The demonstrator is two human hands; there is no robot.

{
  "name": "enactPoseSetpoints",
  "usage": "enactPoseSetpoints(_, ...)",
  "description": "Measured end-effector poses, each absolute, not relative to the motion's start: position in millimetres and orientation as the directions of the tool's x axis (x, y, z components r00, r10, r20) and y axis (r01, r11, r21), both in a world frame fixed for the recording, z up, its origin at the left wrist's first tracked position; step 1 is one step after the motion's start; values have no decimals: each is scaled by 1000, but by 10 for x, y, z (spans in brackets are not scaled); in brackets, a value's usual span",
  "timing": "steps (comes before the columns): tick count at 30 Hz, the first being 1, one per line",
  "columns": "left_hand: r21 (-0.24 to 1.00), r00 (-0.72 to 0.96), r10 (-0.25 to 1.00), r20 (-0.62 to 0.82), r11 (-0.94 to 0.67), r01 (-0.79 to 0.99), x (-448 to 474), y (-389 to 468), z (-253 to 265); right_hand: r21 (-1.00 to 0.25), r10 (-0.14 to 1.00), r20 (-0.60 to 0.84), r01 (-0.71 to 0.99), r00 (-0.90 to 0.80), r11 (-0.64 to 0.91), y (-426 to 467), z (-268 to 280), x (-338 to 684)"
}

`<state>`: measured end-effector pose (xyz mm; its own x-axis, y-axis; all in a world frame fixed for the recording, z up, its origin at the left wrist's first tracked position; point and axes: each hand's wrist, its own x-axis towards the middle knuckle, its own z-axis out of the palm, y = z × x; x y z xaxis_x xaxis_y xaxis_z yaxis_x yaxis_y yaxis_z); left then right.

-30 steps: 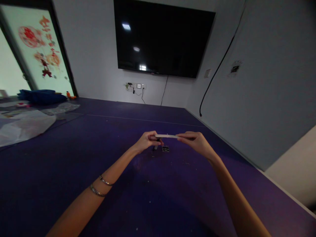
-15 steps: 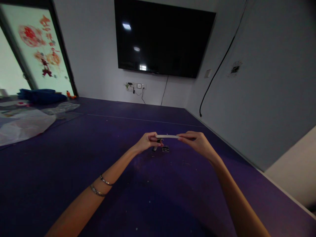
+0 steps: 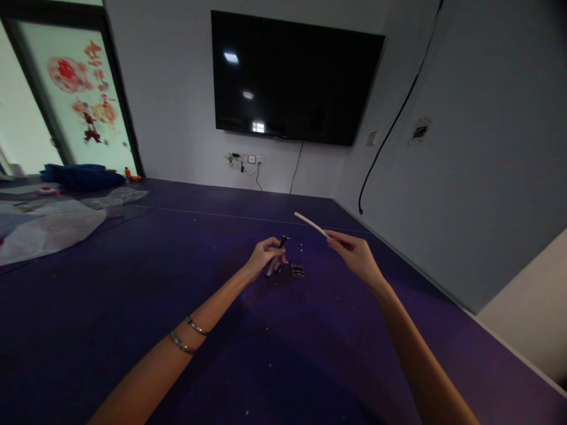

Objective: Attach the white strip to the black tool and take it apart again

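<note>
My left hand (image 3: pixel 266 257) is closed around a razor (image 3: pixel 273 264) with a slim grey-and-black handle and a small dark T-shaped head, tilted with the head up and away. In my right hand (image 3: pixel 354 252), thumb and fingers pinch one end of a thin, slightly bent white strip (image 3: pixel 310 222); its free end points up and to the left, apart from the razor. A small dark compartmented piece (image 3: pixel 297 270) lies on the purple surface (image 3: pixel 283 330) just right of my left hand, its kind too small to tell.
White specks dot the surface. At the far left are crumpled clear plastic bags (image 3: pixel 57 227), folded blue cloth (image 3: pixel 82 176) and a small orange object (image 3: pixel 132 175). A television (image 3: pixel 296 77) hangs on the wall, and a black cable (image 3: pixel 394 124) dangles at the right.
The white strip's left end has come away from my left hand and swung upward, held by my right hand alone. The razor in my left hand now shows more clearly.
</note>
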<state>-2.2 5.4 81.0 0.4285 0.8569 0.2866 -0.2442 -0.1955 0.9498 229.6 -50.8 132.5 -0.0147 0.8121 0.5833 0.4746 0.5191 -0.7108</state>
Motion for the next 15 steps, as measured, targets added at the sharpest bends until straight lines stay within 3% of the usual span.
enactPoseSetpoints(4, 960, 345, 915, 211, -128, -248, 9, 65, 779, -853, 872, 483, 267, 80, 448, -439, 1252, 2219)
enactPoseSetpoints(9, 961, 369, 910, 190, -96, -260, 5, 135, 739, -972, 973, 216, -81, 83, 223, -449, 1092, 2080)
enactPoseSetpoints(15, 954, 305, 926, 222, -142, -263, 19, 206, 665, -982, 999, 26, -186, 20, 29, -636, 891, 1917)
